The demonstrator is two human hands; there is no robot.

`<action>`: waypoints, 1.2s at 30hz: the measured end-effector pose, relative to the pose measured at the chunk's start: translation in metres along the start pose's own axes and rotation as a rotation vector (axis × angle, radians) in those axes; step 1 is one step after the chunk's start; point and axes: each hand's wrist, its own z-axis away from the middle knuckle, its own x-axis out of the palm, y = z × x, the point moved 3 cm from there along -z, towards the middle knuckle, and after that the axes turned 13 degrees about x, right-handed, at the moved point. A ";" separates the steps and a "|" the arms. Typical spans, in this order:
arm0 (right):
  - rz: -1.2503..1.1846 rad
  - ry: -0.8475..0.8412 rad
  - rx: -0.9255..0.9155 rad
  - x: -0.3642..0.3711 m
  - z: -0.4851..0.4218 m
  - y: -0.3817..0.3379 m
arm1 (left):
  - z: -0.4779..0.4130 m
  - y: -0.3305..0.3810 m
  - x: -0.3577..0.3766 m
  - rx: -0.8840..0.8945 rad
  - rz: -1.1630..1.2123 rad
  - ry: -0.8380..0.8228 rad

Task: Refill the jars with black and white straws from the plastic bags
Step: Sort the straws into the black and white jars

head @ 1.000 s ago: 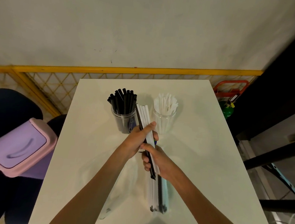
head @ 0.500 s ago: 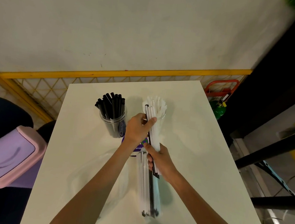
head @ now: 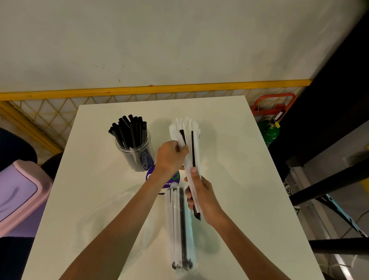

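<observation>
Two hands, one mixed straw bundle - mostly white, with two black straws showing among them.

Handling (judged): very light; thin-walled, stiff along the length but easy to kink or crush; smooth plastic, so single straws may slide out of a loose hold. Best taken with a gentle wrap round the lower half, while single straws are pinched near the upper end for sorting.

Position: held clear of the table and tilted, with the upper ends in front of the standing white straws; contact with them cannot be told. One black tip sticks out below the right hand.

Right hand: fingers curled round the bundle's lower half, thumb laid up its front.

Left hand: fingertips closed in a pinch on the bundle's upper left edge, back of the hand to the camera - which straw is pinched cannot be told.

Also present: black-straw jar, upright, left of the hands. Plastic bag lying flat on the table near the right hand, with white and black straws inside. Round purple label, partly under the left wrist.
</observation>
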 end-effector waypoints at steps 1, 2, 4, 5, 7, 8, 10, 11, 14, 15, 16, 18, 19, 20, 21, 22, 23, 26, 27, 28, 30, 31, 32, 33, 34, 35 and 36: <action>-0.005 -0.003 0.008 -0.001 0.000 -0.001 | -0.001 0.001 0.001 -0.009 -0.024 -0.004; -0.007 -0.006 0.014 -0.002 0.000 -0.001 | -0.002 0.001 0.002 -0.013 -0.036 0.000; -0.022 -0.012 0.014 -0.004 0.000 -0.003 | -0.002 0.001 0.004 -0.020 -0.050 0.020; -0.030 -0.011 0.011 -0.005 0.000 -0.005 | -0.002 0.001 0.004 -0.024 -0.051 0.030; -0.032 -0.002 0.003 -0.007 -0.001 -0.008 | -0.003 0.001 0.006 -0.030 -0.054 0.034; -0.033 0.005 0.000 -0.008 -0.003 -0.008 | -0.003 0.002 0.006 -0.035 -0.037 0.030; -0.056 0.014 -0.003 -0.011 -0.005 -0.010 | -0.004 0.005 0.006 -0.067 0.037 0.013; -0.062 0.019 -0.006 -0.013 -0.005 -0.011 | -0.004 0.006 0.005 -0.101 0.113 0.016; -0.042 0.059 -0.027 -0.019 -0.009 -0.012 | -0.007 0.008 0.004 -0.212 0.424 0.045; -0.044 0.076 -0.029 -0.021 -0.010 -0.013 | -0.010 0.011 0.002 -0.231 0.476 0.064; -0.053 0.091 -0.034 -0.024 -0.012 -0.013 | -0.015 0.014 -0.002 -0.239 0.524 0.098; -0.095 0.110 -0.037 -0.029 -0.014 -0.015 | -0.027 0.020 -0.011 -0.214 0.620 0.198; -0.120 0.115 -0.036 -0.032 -0.015 -0.016 | -0.034 0.023 -0.017 -0.182 0.646 0.262; -0.137 0.117 -0.037 -0.034 -0.017 -0.016 | -0.041 0.026 -0.023 -0.131 0.657 0.335; -0.145 0.119 -0.038 -0.036 -0.017 -0.017 | -0.047 0.028 -0.030 -0.067 0.649 0.412; -0.149 0.120 -0.040 -0.038 -0.018 -0.017 | -0.054 0.030 -0.035 0.002 0.635 0.484; -0.154 0.119 -0.040 -0.040 -0.019 -0.017 | -0.060 0.031 -0.041 0.076 0.614 0.545; -0.168 0.116 -0.036 -0.043 -0.023 -0.018 | -0.076 0.037 -0.050 0.318 0.501 0.671; -0.168 0.115 -0.034 -0.044 -0.024 -0.019 | -0.079 0.041 -0.049 0.385 0.468 0.692; -0.168 0.112 -0.033 -0.044 -0.025 -0.019 | -0.081 0.045 -0.046 0.436 0.441 0.698; -0.179 0.100 -0.032 -0.045 -0.027 -0.019 | -0.082 0.051 -0.034 0.503 0.391 0.674; -0.185 0.094 -0.031 -0.046 -0.028 -0.019 | -0.081 0.050 -0.026 0.522 0.368 0.651; -0.189 0.089 -0.031 -0.047 -0.028 -0.019 | -0.081 0.048 -0.017 0.525 0.356 0.625; -0.194 0.086 -0.030 -0.047 -0.029 -0.019 | -0.080 0.043 -0.008 0.513 0.352 0.591; -0.199 0.084 -0.026 -0.048 -0.030 -0.019 | -0.079 0.037 0.001 0.493 0.339 0.557; -0.204 0.085 -0.021 -0.049 -0.031 -0.019 | -0.077 0.030 0.010 0.479 0.316 0.524; -0.206 0.087 -0.015 -0.051 -0.032 -0.018 | -0.074 0.024 0.019 0.475 0.284 0.496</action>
